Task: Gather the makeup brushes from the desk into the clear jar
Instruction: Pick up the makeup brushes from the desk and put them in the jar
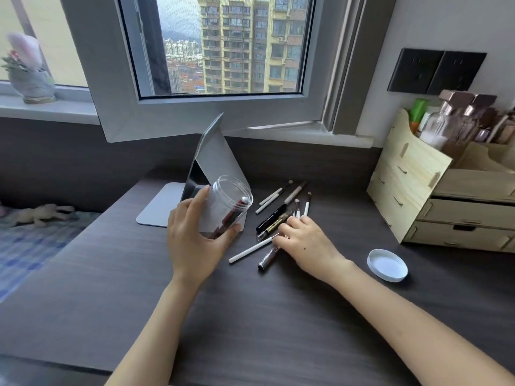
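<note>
Jar [228, 207] tilted in left hand [192, 238], dark brush inside, lid [387, 265] off

We note a white lid [387, 265] lying flat on the desk [250, 316], to the right of the right hand. A tilted standing mirror [214, 168] sits beyond the left hand. A wooden drawer organiser [434, 196] holding bottles stands far right of both hands. A plant pot [32, 82] occupies the windowsill, far left.
</note>
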